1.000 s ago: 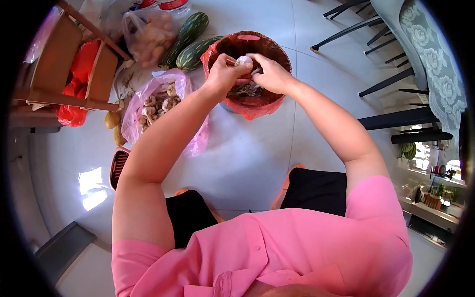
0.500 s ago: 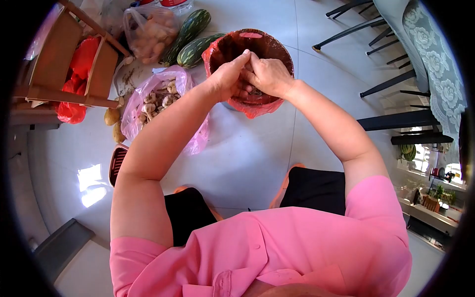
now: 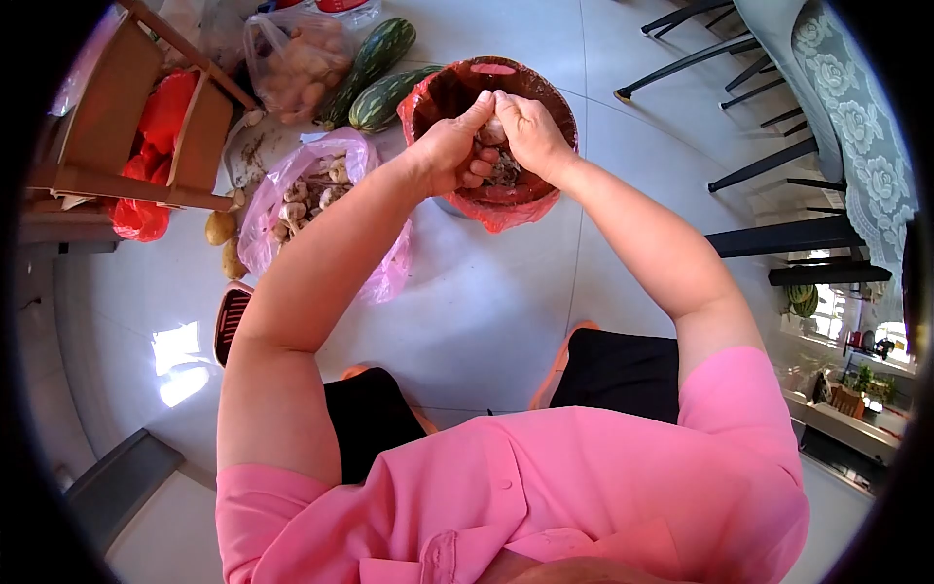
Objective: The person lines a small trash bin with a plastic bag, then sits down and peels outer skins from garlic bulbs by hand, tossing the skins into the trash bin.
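Observation:
Both my hands meet over a dark bucket lined with a red plastic bag [image 3: 506, 216]. My left hand [image 3: 451, 152] has its fingers curled around a pale garlic bulb [image 3: 492, 132], partly hidden between the two hands. The thumb and fingers of my right hand [image 3: 530, 134] pinch at the same bulb from the other side. Below the hands, dark, dry-looking scraps [image 3: 504, 171] show inside the bucket. To the left, an open pink plastic bag [image 3: 263, 226] on the floor holds several more garlic bulbs [image 3: 296, 208].
Two striped green squashes [image 3: 381, 53] and a clear bag of brownish round produce [image 3: 304, 68] lie behind the pink bag. At the left are a wooden rack [image 3: 199, 131], yellowish potatoes [image 3: 221, 229] and a basket [image 3: 231, 316]. Black chair legs [image 3: 764, 161] are at the right.
My right hand has turned and shifted slightly up, so the garlic bulb between my hands and the scraps below show more. The left hand has barely moved.

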Demonstrator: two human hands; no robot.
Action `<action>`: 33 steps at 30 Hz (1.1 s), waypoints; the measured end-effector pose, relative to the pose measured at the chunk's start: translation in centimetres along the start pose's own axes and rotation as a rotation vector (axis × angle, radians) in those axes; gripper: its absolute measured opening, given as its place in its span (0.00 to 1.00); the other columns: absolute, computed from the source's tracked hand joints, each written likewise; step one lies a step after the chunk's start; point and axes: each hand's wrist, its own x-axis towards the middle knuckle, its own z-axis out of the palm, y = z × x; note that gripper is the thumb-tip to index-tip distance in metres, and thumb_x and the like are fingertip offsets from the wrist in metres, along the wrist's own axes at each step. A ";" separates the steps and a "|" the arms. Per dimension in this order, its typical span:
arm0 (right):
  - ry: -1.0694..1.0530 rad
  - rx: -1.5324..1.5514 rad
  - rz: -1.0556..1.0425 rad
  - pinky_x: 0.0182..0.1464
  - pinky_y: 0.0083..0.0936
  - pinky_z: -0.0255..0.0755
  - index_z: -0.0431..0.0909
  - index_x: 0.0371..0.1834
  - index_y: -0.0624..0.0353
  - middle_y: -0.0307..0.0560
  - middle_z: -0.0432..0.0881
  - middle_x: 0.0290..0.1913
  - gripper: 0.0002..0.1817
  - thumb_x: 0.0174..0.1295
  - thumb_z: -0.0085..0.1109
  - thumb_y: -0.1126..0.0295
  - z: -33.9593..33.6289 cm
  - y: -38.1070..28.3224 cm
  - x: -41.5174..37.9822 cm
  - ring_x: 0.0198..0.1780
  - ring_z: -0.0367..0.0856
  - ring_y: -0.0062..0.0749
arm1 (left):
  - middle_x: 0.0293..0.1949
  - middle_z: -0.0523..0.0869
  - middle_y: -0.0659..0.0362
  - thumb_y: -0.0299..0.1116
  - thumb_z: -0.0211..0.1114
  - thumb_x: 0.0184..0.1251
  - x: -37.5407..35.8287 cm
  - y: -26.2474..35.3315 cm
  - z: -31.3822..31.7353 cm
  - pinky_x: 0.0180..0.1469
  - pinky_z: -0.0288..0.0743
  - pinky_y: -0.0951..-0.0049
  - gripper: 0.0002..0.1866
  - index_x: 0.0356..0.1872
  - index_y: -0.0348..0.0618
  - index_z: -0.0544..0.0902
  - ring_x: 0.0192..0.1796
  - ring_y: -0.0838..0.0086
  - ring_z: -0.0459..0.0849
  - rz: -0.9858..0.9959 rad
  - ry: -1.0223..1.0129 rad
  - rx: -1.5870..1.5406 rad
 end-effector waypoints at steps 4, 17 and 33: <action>-0.034 0.119 0.426 0.40 0.37 0.72 0.76 0.36 0.67 0.51 0.81 0.27 0.22 0.71 0.40 0.56 -0.3 -0.6 -0.1 0.34 0.81 0.40 | 0.26 0.74 0.65 0.59 0.49 0.69 0.6 -0.5 0.0 0.23 0.61 0.81 0.22 0.32 0.52 0.76 0.25 0.80 0.69 0.137 0.199 0.106; -0.183 -0.181 0.268 0.41 0.38 0.72 0.77 0.34 0.64 0.57 0.80 0.29 0.29 0.65 0.44 0.44 -1.7 0.9 0.7 0.37 0.80 0.50 | 0.39 0.82 0.56 0.36 0.71 0.54 1.8 -1.5 -0.1 0.41 0.74 0.72 0.23 0.47 0.38 0.73 0.40 0.73 0.80 0.545 0.654 0.742; 0.003 -0.514 -0.039 0.45 0.39 0.72 0.81 0.43 0.57 0.52 0.83 0.32 0.18 0.65 0.49 0.56 -2.5 4.5 0.6 0.40 0.80 0.52 | 0.41 0.82 0.51 0.31 0.70 0.50 2.4 -1.6 -1.3 0.50 0.73 0.66 0.25 0.52 0.40 0.73 0.45 0.66 0.81 0.813 0.749 1.102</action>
